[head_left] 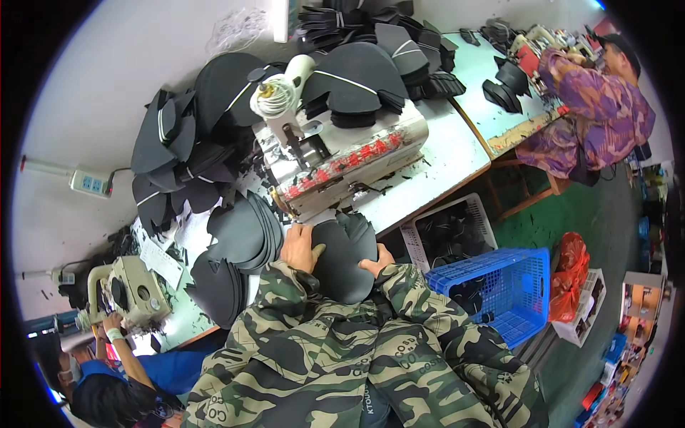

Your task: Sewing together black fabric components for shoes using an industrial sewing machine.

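Sheets of black material [344, 265], rounded at the near end, sit between the two hands close in front of the person's body; the left hand [300, 248] lies along their left edge, fingers together and thumb apart, its pinch impossible to tell, while the right hand [378, 262] pinches the right edge, thumb on top. Just beyond stands a white machine [382, 170], dark cut pieces [244, 227] crowd the left, and white tabletop [451, 158] reaches away rightward, its front edge above a blue crate [492, 260].
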